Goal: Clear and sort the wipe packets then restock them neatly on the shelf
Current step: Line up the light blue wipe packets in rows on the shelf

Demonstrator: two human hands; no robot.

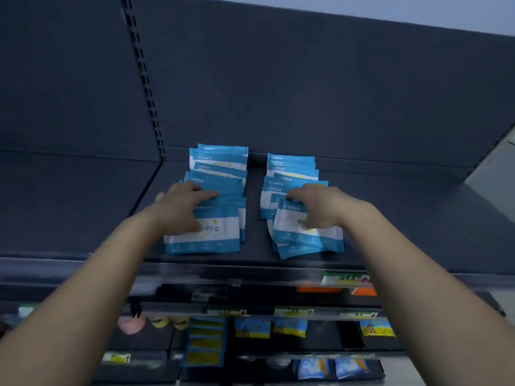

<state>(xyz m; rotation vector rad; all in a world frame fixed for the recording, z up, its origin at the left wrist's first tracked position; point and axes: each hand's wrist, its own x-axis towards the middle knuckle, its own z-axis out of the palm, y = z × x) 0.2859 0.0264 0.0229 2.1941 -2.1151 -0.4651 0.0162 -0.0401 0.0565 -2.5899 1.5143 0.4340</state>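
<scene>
The left hand [181,210] is curling its fingers over the left row [220,165], and the right hand [320,207] over the right row [292,168]; both rows are running front-to-back on the shelf [404,218].

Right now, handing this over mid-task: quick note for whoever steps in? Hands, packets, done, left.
Left hand: pinches the front packets of the left row, fingers over their top edge, thumb on the front face.
Right hand: grips the front packets of the right row the same way.
Things: both rows lie overlapping on the top shelf, with a gap between them.
Done: wipe packets are on the shelf in two rows.
Left: the right row's front packets sit skewed and both rows fan unevenly, so square them up.
</scene>
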